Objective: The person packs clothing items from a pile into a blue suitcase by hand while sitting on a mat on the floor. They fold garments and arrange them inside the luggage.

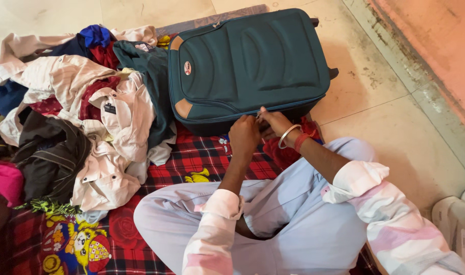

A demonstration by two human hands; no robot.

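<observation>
Left hand (244, 135) and right hand (274, 122) meet at the near edge of the teal suitcase (250, 61); fingers pinched at its zipper (258, 115); clothes pile (79, 112) lies left.

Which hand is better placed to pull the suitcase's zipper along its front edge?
Probably the right hand: its fingertips pinch at the zipper line of the teal suitcase. The left hand rests just below the edge, better suited to steadying the case.

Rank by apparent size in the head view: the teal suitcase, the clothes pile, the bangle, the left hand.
1. Clothes pile and teal suitcase: similar, the pile sprawling perhaps wider.
2. Left hand.
3. Bangle, on the right wrist.
</observation>
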